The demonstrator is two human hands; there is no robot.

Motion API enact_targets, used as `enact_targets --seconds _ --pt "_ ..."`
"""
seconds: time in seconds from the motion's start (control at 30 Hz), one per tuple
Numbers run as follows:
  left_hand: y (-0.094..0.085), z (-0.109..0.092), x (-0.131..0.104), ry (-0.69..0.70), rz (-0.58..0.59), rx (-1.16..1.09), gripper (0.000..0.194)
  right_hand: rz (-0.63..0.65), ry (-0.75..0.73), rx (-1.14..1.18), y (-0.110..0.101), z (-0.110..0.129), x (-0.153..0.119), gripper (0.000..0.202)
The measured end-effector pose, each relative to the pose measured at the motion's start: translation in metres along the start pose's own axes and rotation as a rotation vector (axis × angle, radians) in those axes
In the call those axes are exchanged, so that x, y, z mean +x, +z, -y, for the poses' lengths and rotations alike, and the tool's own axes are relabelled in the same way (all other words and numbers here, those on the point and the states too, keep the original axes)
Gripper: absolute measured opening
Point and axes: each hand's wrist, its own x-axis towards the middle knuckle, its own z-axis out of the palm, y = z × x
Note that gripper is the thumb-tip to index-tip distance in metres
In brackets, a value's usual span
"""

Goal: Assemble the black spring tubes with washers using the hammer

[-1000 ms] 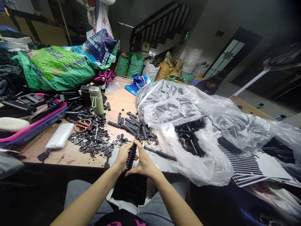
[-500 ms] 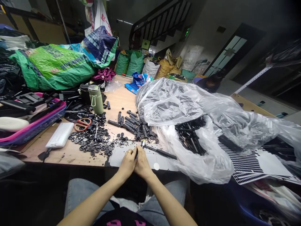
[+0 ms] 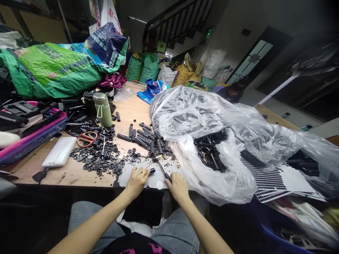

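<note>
On the grey board (image 3: 127, 180) at the table's front edge, my left hand (image 3: 137, 181) is closed round a small black part (image 3: 152, 171), whose end sticks out to the right. My right hand (image 3: 178, 186) grips the black handle of a hammer (image 3: 163, 169); its metal head rests on the far side of the board among tiny dark bits. Beyond the hands lies a heap of black-and-white ridged rollers (image 3: 144, 137). Many black round discs (image 3: 97, 158) spread to the left of the board.
To the left are orange-handled scissors (image 3: 87, 138), a white power bank (image 3: 59, 151), a green flask (image 3: 102, 109) and a pink basket (image 3: 31, 137). Clear plastic bags (image 3: 190, 113) with black parts cover the right side. A person (image 3: 233, 91) is in the background.
My hands have moved apart from each other. The right hand has taken hold of the hammer's handle, and the hammer has turned. The left hand keeps the black part on the board.
</note>
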Motion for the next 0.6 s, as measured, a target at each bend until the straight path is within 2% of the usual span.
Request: enact_targets --seconds 0.13,0.27,0.43,0.53,0.6 --pt "0.001 -0.001 0.0 -0.029 0.004 -0.007 0.043 0.025 0.1 0.15 -0.004 0.006 -0.006 0.028" --pt "0.003 0.0 -0.001 -0.051 0.004 -0.013 0.045 -0.006 0.071 0.445 -0.016 0.005 -0.031 0.035" --pt "0.009 -0.009 -0.001 -0.082 0.035 0.009 0.042 0.093 0.048 0.381 -0.019 0.015 -0.064 0.043" --pt "0.016 -0.023 -0.001 -0.073 0.03 0.019 0.045 0.033 0.033 0.444 -0.028 0.028 -0.064 0.043" --pt "0.022 -0.029 -0.002 -0.035 0.016 0.012 0.054 -0.006 -0.044 0.487 -0.032 0.039 -0.06 0.044"
